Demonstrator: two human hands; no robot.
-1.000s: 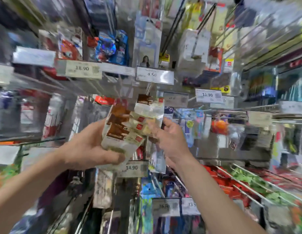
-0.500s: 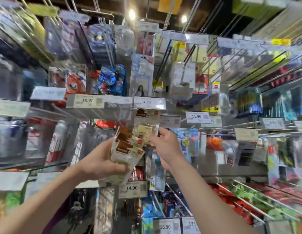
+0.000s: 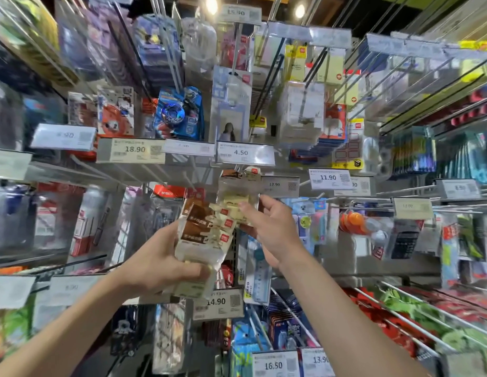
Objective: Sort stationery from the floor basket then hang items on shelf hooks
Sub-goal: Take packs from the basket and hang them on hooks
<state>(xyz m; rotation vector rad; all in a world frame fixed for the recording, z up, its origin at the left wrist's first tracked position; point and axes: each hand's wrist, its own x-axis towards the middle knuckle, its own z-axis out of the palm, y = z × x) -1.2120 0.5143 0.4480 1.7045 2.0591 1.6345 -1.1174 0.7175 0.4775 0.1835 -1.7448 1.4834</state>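
My left hand (image 3: 158, 265) grips a fanned stack of brown-and-cream stationery packets (image 3: 203, 235) at chest height before the shelf. My right hand (image 3: 275, 232) pinches one clear packet with cream notes (image 3: 238, 200) by its lower edge. That packet's brown header (image 3: 238, 174) sits just under the 4.50 price tag (image 3: 245, 153), at the tip of a shelf hook; whether it hangs on the hook is unclear.
Metal hooks (image 3: 160, 175) stick out toward me in rows, each with a price tag such as the 12.90 price tag (image 3: 280, 186) and the 14.90 price tag (image 3: 218, 303). Hanging packs crowd every row. Long bare prongs (image 3: 400, 319) lie at the lower right.
My right hand has lifted the single packet away from the stack up toward the hook below the 4.50 tag. The camera tilted upward; the left hand kept its stack.
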